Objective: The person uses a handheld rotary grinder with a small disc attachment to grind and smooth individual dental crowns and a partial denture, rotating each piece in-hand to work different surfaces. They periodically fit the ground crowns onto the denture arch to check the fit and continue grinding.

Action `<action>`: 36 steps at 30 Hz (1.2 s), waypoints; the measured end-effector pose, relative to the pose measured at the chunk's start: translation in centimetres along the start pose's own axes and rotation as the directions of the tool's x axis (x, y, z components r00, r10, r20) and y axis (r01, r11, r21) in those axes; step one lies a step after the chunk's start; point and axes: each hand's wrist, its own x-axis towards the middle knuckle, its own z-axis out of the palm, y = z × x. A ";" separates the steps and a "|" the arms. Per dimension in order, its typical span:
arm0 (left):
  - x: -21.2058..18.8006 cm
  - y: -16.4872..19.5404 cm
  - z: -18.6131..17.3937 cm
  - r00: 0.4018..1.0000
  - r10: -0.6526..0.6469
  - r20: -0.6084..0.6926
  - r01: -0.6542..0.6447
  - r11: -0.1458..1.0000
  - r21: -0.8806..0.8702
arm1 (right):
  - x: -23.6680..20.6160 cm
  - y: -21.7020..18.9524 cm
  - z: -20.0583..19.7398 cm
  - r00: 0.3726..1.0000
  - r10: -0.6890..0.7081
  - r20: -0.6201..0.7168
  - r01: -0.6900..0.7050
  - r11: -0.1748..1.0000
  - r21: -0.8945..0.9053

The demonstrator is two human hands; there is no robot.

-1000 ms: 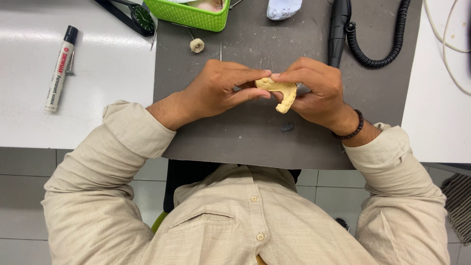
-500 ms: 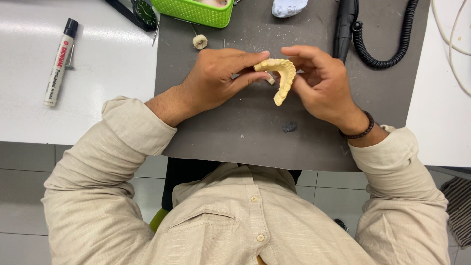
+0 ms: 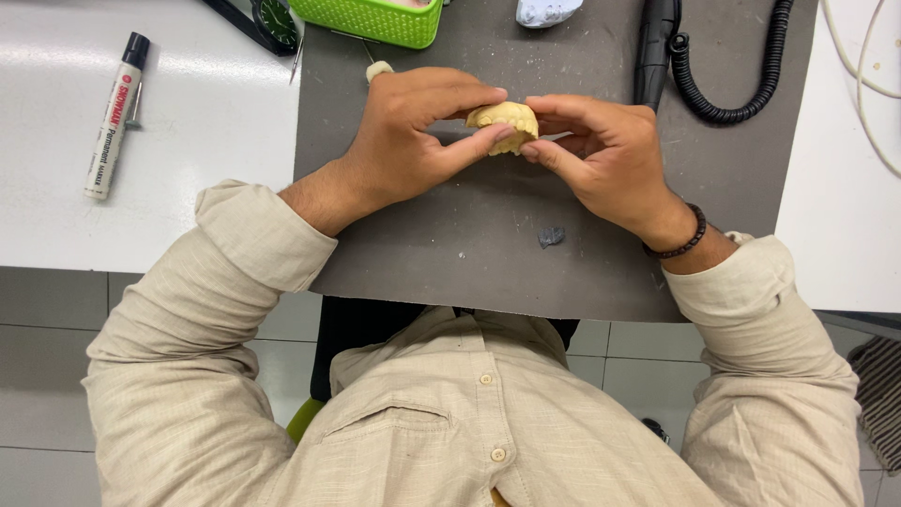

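Pale yellow dental cast (image 3: 504, 122); grey mat (image 3: 488, 235); white desk (image 3: 188, 122); bright green basket (image 3: 375, 19), upper centre; beige, finely lined shirt (image 3: 469, 413).

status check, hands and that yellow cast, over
Left hand and right hand both pinching the yellow dental cast, held just above the grey mat. Small grey lump on mat nearby, clear of both hands.

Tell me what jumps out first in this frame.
Both hands, left and right, pinch a yellowish dental cast between fingertips over the grey mat. A green basket sits at the mat's top edge, a coiled black cord at upper right, and a marker lies on the white table at left.
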 end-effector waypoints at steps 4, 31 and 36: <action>-0.1 0.2 -0.1 0.998 0.059 0.006 -0.059 0.997 0.042 | 0.1 -0.4 0.0 0.995 -0.096 -0.013 0.094 0.987 -0.132; -0.4 0.1 -0.3 0.993 0.113 0.045 -0.118 0.986 0.122 | 0.1 -0.5 0.0 0.988 -0.157 -0.015 0.149 0.963 -0.226; -0.1 -0.2 -0.2 0.996 0.084 0.012 -0.085 0.986 0.142 | 0.1 -0.3 0.0 0.998 -0.052 -0.032 0.049 0.995 -0.082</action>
